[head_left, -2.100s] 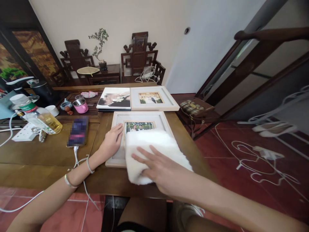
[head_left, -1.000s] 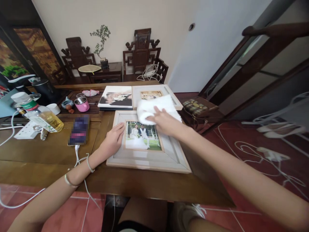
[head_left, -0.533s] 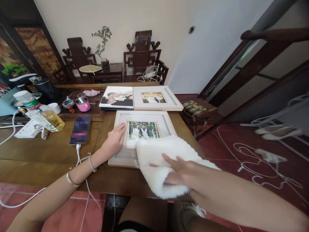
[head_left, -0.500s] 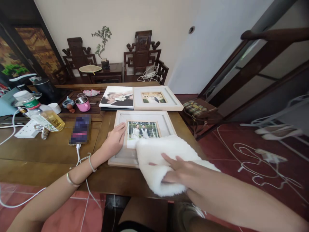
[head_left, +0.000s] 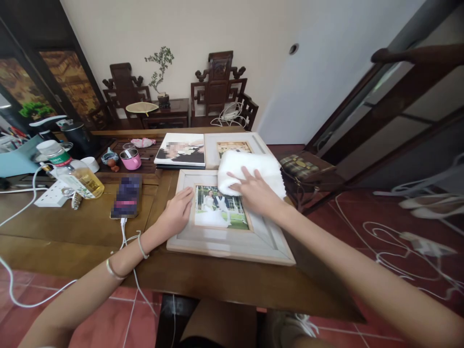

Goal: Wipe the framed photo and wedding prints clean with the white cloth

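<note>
A framed photo of a couple [head_left: 221,208] lies face up near the table's front right edge, inside a wide pale picture frame [head_left: 228,249]. My left hand [head_left: 177,212] rests flat on the frame's left side, fingers together and stretched out. Under my right hand [head_left: 255,189] is a folded white fluffy cloth [head_left: 250,166], with the thumb tucked around its near edge and the fingers spread on top. The cloth covers the upper right of the frame and part of a second picture frame [head_left: 259,143] behind it.
Left of that second frame lies a photo album [head_left: 181,149]. A phone [head_left: 126,195] on a charging cable, a pink mug [head_left: 131,158], an oil-coloured bottle [head_left: 79,176] and a power strip [head_left: 50,194] stand to the left. A plaid bag [head_left: 299,165] sits beyond the right edge.
My right hand has pushed the cloth away from me, from the frame's near right corner to its far right part. The photo shows more fully. My left hand stays on the frame.
</note>
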`<state>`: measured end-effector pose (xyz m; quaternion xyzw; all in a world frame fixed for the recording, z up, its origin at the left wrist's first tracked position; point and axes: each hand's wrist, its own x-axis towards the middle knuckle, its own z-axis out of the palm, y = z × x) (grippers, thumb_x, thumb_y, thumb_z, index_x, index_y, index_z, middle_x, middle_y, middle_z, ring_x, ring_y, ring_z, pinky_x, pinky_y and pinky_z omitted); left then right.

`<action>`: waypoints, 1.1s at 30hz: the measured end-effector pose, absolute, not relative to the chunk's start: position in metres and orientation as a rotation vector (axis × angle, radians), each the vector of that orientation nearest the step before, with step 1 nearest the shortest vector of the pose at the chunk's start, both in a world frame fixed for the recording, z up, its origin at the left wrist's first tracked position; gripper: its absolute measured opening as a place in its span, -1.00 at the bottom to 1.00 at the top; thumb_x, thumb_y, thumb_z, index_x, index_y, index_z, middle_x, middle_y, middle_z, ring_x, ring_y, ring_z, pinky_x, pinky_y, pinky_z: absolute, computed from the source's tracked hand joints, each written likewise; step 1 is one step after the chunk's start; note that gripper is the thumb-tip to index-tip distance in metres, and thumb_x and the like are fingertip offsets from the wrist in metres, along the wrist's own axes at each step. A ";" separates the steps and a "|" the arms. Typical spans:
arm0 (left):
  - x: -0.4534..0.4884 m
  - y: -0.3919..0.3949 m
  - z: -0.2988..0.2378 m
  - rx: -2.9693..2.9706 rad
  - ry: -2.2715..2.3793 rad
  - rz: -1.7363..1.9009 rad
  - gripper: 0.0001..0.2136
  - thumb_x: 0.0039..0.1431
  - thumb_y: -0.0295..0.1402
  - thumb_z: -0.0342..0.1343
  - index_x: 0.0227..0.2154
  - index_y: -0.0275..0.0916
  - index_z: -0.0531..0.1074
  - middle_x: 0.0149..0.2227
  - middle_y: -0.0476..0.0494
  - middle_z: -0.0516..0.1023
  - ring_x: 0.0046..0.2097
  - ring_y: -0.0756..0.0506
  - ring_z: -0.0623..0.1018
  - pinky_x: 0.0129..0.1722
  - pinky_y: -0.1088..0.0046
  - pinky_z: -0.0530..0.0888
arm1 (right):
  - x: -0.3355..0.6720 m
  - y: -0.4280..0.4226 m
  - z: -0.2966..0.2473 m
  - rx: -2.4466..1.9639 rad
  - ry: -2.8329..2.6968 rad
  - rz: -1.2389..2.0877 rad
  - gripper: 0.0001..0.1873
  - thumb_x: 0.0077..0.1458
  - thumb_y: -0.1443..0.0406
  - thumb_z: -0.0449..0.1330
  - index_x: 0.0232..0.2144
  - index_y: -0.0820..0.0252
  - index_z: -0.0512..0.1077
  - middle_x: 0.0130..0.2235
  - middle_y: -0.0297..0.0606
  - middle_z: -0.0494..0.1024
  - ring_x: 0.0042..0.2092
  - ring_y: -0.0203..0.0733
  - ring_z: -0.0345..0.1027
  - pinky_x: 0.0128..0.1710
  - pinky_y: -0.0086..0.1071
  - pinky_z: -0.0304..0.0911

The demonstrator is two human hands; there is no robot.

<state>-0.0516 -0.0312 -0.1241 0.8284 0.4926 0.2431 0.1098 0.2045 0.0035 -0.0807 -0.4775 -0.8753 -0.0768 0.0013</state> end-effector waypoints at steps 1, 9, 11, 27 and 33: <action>-0.051 -0.031 -0.124 2.435 1.453 0.709 -0.62 0.26 -0.45 -0.15 0.10 -0.37 0.33 0.20 -0.34 0.31 0.26 -0.21 0.27 0.23 0.12 0.25 | 0.202 -0.001 -0.081 -1.497 -2.763 -0.227 -0.30 -0.19 0.63 -0.04 0.04 0.27 0.42 0.28 -0.15 0.17 0.29 0.34 -0.14 0.15 0.27 -0.07; -0.050 -0.032 -0.126 2.435 1.477 0.719 -0.62 0.28 -0.44 -0.16 0.12 -0.36 0.31 0.21 -0.32 0.29 0.26 -0.20 0.27 0.24 0.11 0.24 | 0.198 -0.107 -0.039 -1.345 -2.963 0.486 -0.25 -0.29 0.67 -0.08 -0.05 0.18 0.48 0.25 -0.18 0.24 0.31 0.20 -0.14 0.17 0.20 -0.01; -0.050 -0.032 -0.126 2.428 1.477 0.718 -0.62 0.27 -0.43 -0.16 0.11 -0.36 0.31 0.21 -0.32 0.30 0.26 -0.20 0.26 0.24 0.11 0.23 | 0.199 -0.127 -0.027 -1.234 -2.983 0.663 -0.26 -0.26 0.66 -0.09 -0.08 0.10 0.49 0.26 -0.27 0.22 0.32 0.11 -0.12 0.19 0.09 0.04; -0.052 -0.030 -0.124 2.471 1.425 0.684 -0.62 0.28 -0.43 -0.17 0.11 -0.35 0.30 0.21 -0.34 0.28 0.26 -0.22 0.26 0.23 0.09 0.23 | 0.183 0.002 -0.077 -1.455 -2.675 -0.100 -0.27 -0.16 0.66 -0.08 0.11 0.33 0.34 0.32 -0.07 0.04 0.32 0.31 -0.26 0.13 0.34 -0.09; -0.051 -0.030 -0.125 2.455 1.424 0.723 -0.62 0.28 -0.43 -0.18 0.10 -0.34 0.31 0.20 -0.33 0.30 0.25 -0.21 0.27 0.23 0.10 0.25 | 0.170 -0.044 -0.059 -1.390 -2.887 0.181 -0.27 -0.19 0.66 -0.07 0.06 0.30 0.40 0.30 -0.12 0.11 0.31 0.38 -0.24 0.12 0.37 -0.09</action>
